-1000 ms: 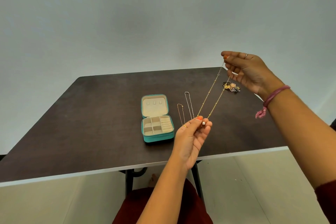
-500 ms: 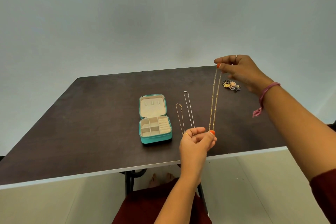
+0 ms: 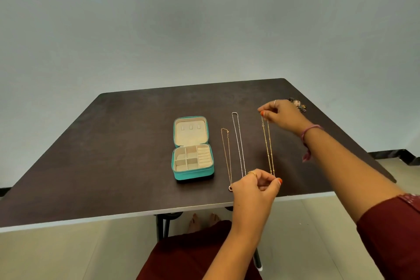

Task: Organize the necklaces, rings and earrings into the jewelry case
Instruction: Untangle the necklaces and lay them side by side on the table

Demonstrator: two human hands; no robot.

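Observation:
A gold beaded necklace (image 3: 268, 148) is stretched straight over the table, right of the other chains. My left hand (image 3: 254, 188) pinches its near end and my right hand (image 3: 281, 116) pinches its far end. Left of it lie a silver necklace (image 3: 239, 143) and a thin rose-gold necklace (image 3: 227, 157) with a small pendant by my left hand. The teal jewelry case (image 3: 193, 175) stands open further left, cream compartments showing nothing inside. Whether the gold necklace touches the table I cannot tell.
A small heap of earrings and rings (image 3: 298, 104) lies behind my right hand near the table's right edge. The dark table (image 3: 102, 154) has a white front edge close to my left hand. Below it are black table legs and my lap.
Both hands have lowered the gold necklace from a slanted hold in the air down to the table, turning it parallel to the other two chains. My right hand moved down and left.

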